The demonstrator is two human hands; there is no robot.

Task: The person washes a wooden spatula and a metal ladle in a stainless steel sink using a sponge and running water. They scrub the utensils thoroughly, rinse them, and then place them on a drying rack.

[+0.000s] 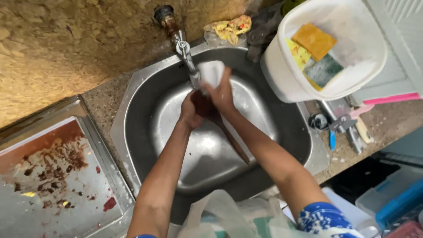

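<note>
Over the steel sink [145, 105], under the tap [185, 50], my left hand [188, 112] grips the head of a dark wooden spoon [229, 139]. Its handle slants down to the right across the basin. My right hand [222, 92] presses a white cloth or sponge [210, 72] against the spoon's head. Both hands meet just below the tap's spout.
A white bucket [282, 75] with yellow, orange and green sponges stands right of the sink. Utensils and peelers [348, 125] lie on the counter beside it. A metal tray [57, 176] with red stains sits at left. Crumpled rags [229, 27] lie behind the tap. Plastic bags [220, 216] hang near me.
</note>
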